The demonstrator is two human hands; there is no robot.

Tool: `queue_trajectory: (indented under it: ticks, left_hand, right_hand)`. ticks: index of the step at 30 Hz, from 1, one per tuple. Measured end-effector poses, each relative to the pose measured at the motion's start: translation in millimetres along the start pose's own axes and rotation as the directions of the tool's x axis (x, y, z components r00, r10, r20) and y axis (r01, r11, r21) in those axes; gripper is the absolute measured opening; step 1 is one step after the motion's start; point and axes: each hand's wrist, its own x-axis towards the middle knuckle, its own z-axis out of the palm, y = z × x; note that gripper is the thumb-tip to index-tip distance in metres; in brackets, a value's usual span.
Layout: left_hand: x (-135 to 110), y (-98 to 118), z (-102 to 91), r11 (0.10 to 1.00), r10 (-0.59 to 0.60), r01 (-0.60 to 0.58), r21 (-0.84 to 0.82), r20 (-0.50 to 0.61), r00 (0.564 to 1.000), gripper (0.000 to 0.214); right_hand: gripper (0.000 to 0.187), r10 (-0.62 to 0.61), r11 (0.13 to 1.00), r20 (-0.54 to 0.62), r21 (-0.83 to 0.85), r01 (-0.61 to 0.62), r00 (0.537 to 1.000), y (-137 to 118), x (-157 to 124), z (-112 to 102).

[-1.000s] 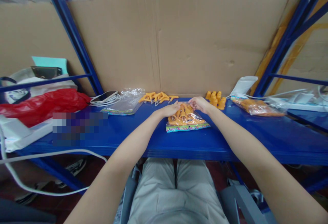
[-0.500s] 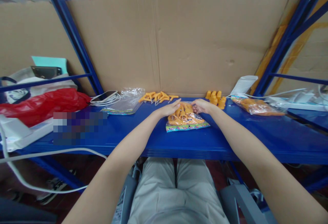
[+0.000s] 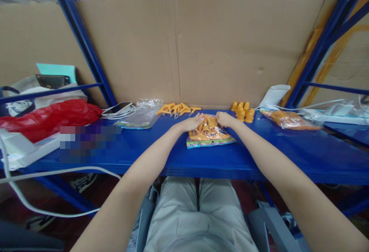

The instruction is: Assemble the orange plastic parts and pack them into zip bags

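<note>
A clear plastic bag (image 3: 210, 133) filled with orange toy pieces lies on the blue shelf (image 3: 173, 156) in front of me. My left hand (image 3: 190, 123) pinches the bag's far left corner, fingers pressed together. My right hand (image 3: 225, 119) grips the far right corner with curled fingers. Loose orange key-chain pieces (image 3: 178, 109) lie beyond my left hand. A cluster of small orange figures (image 3: 242, 111) stands just past my right hand.
An empty clear bag (image 3: 142, 115), a phone (image 3: 117, 108) with white cable and a red bag (image 3: 46, 117) sit to the left. A second filled bag (image 3: 290, 120) and a white pouch (image 3: 273, 95) lie to the right. Cardboard (image 3: 201, 48) backs the shelf.
Both hands stay at the bag's far edge; the left fingers have closed down onto it and the right hand has shifted slightly along the edge. The bag has barely moved.
</note>
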Motion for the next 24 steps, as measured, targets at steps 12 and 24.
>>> queue_trajectory:
  ticks: [12, 24]
  left_hand:
    - [-3.0, -0.8, -1.8, 0.996, -0.078, 0.078, 0.031, -0.009, 0.997, 0.078]
    - [-0.8, -6.1, 0.4, 0.998, -0.044, 0.043, -0.042, -0.025, 0.999, 0.075]
  right_hand:
    - [0.036, -0.023, 0.996, -0.013, -0.083, 0.022, 1.000, 6.3, 9.1, 5.6]
    - [0.031, 0.017, 1.000, -0.022, -0.002, -0.017, 1.000, 8.9, 9.1, 7.2]
